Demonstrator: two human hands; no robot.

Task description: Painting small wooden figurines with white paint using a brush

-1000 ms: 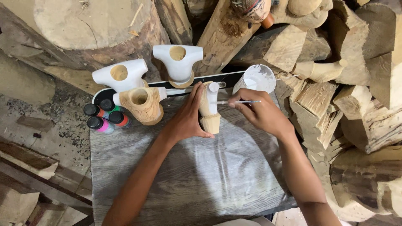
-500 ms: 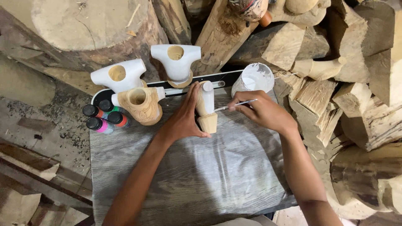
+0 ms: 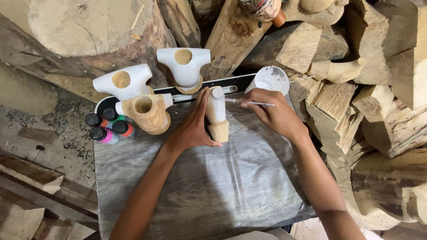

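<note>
At your far left, four small paint bottles with black caps stand bunched on the corner of the grey wood-grain board, just beside a bare carved wooden piece with a round hole in its top. Behind them sit two like pieces coated white, one white piece to the left and another white piece nearer the middle, both against the big log. Your left hand is wrapped around the small upright wooden figure, thumb under its unpainted base, fingers closed along its side; the figure stands near the back edge of the board, between your two hands. Its upper part is white, the base still raw wood. Over the last second your left hand has stayed in that same hold and the figure has barely shifted, while your right hand has held its place just beside it, the thin brush pinched in the fingers and its tip now at the figure's top. I judge the white coat is being worked steadily downward. Behind your right hand stands the white paint cup, with split wood blocks stacked to the right.
</note>
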